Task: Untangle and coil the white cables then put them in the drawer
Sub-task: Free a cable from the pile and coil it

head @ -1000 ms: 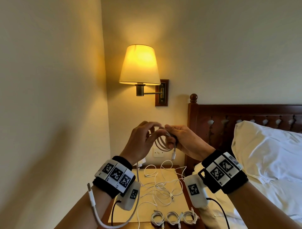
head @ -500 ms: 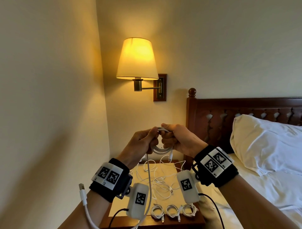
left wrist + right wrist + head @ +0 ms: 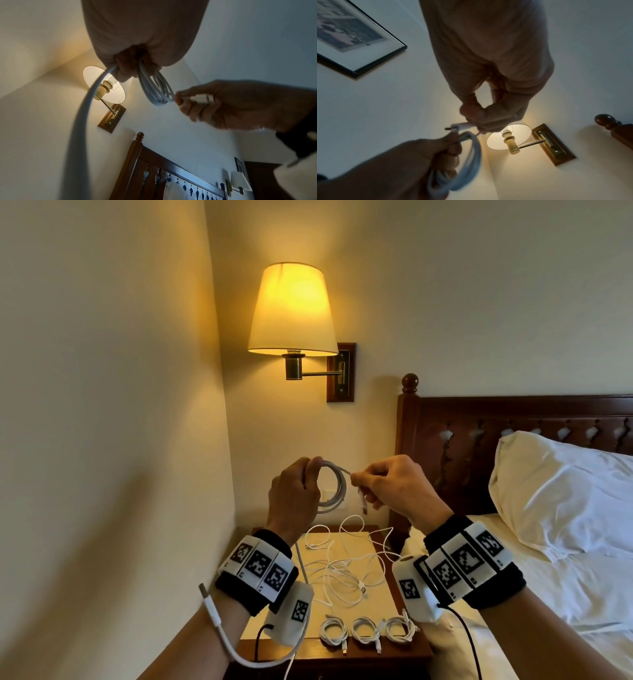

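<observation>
While the lamp [image 3: 292,309] glows in the upper middle of the head view, two hands are up in the air in front of the wall. Left of the middle, the left hand [image 3: 293,498] has its fingers curled round a white cable coil [image 3: 334,487]. One loose end of that cable [image 3: 219,625] hangs down and loops under the left wrist at the bottom left. Just right of the coil, the right hand [image 3: 394,487] pinches the other end of the same cable between thumb and fingers, and the plug [image 3: 363,505] hangs below it. Lower down in the middle stands the table [image 3: 404,648]. A messy bunch of tangled cables [image 3: 342,570] lies on it. Near its front edge, three coiled cables [image 3: 368,633] lie in a row. On the right side is a bed with a white pillow [image 3: 561,491].
</observation>
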A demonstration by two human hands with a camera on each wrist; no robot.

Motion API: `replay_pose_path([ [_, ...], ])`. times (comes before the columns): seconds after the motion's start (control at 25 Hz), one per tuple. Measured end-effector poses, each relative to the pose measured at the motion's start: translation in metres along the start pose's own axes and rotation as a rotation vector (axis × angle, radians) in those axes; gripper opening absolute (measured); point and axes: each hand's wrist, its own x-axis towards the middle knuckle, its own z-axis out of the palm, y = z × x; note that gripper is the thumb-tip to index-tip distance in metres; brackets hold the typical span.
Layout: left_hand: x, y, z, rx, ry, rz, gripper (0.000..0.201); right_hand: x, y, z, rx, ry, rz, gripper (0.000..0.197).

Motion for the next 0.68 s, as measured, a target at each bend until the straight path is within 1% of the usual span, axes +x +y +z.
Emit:
replay_pose_path([
  [0.04,0.000,-0.001,0.004,0.025,0.011,0.002,0.029,0.000,-0.004,0.000,0.065,0.027,0.021,0.016],
  [0.16,0.002,-0.001,0.010,0.016,0.026,-0.023,0.028,-0.004,-0.010,0.010,0.411,0.041,0.082,0.012],
  [0.2,0.003,0.000,0.011,-0.004,0.030,-0.034,0.029,-0.007,-0.009,0.016,0.463,0.047,0.070,0.011],
  [0.24,0.003,0.002,0.011,-0.028,0.034,-0.043,0.030,-0.011,-0.006,0.023,0.446,0.069,0.019,0.008],
  [0.28,0.003,0.004,0.010,-0.060,0.032,-0.056,0.031,-0.013,-0.001,0.030,0.335,0.119,-0.072,0.006],
  [0.36,-0.002,0.010,0.005,-0.147,0.002,-0.097,0.033,-0.016,0.010,0.037,-0.053,0.254,-0.306,0.010],
  [0.4,-0.006,0.012,0.004,-0.199,-0.025,-0.125,0.035,-0.016,0.014,0.039,-0.227,0.312,-0.367,0.013],
  [0.44,-0.009,0.015,0.003,-0.253,-0.048,-0.163,0.037,-0.015,0.016,0.038,-0.326,0.353,-0.375,0.017],
  [0.52,-0.015,0.018,0.002,-0.361,-0.072,-0.251,0.040,-0.011,0.019,0.038,-0.352,0.429,-0.350,0.026],
  [0.56,-0.016,0.020,0.002,-0.406,-0.083,-0.286,0.040,-0.008,0.022,0.039,-0.307,0.457,-0.370,0.030],
  [0.6,-0.017,0.021,0.001,-0.437,-0.094,-0.310,0.041,-0.005,0.025,0.040,-0.234,0.450,-0.407,0.032],
  [0.64,-0.018,0.022,0.000,-0.454,-0.104,-0.322,0.041,-0.002,0.027,0.040,-0.148,0.398,-0.438,0.032],
  [0.68,-0.018,0.022,0.000,-0.461,-0.109,-0.325,0.041,-0.001,0.027,0.040,-0.059,0.313,-0.436,0.031],
])
